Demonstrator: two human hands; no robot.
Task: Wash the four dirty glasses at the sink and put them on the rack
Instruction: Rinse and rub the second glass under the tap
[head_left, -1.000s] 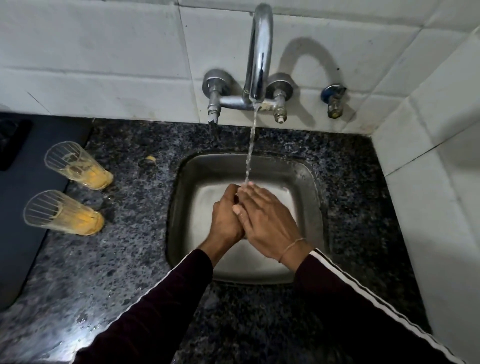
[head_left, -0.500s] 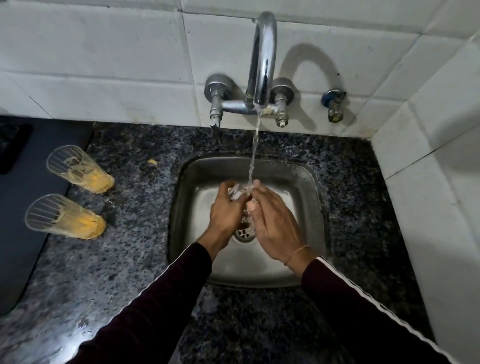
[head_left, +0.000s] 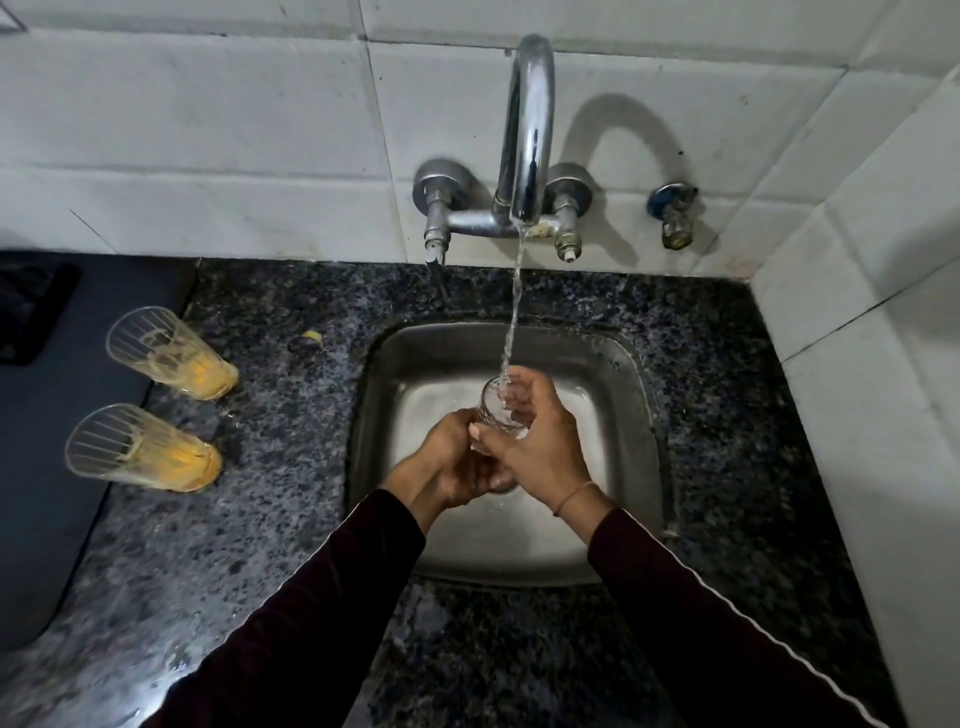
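Note:
Over the steel sink (head_left: 631, 395) I hold a clear glass (head_left: 500, 410) upright under the running water from the tap (head_left: 524, 156). My left hand (head_left: 452, 462) wraps its lower part from the left. My right hand (head_left: 535, 441) grips its upper part, fingers over the rim. Water falls into its mouth. Two dirty ribbed glasses with orange residue stand on the counter to the left: one farther back (head_left: 171, 353), one nearer (head_left: 140, 449).
Dark speckled granite counter (head_left: 249, 545) surrounds the sink. A dark mat or tray (head_left: 57, 415) lies at the far left. White tiled walls rise behind and at the right. A small valve (head_left: 672, 213) sticks out of the back wall. A yellow crumb (head_left: 311, 335) lies near the sink.
The glass was hidden between my hands a second ago; it now stands upright with its mouth under the stream. My hands have shifted slightly right and the right hand moved onto the rim.

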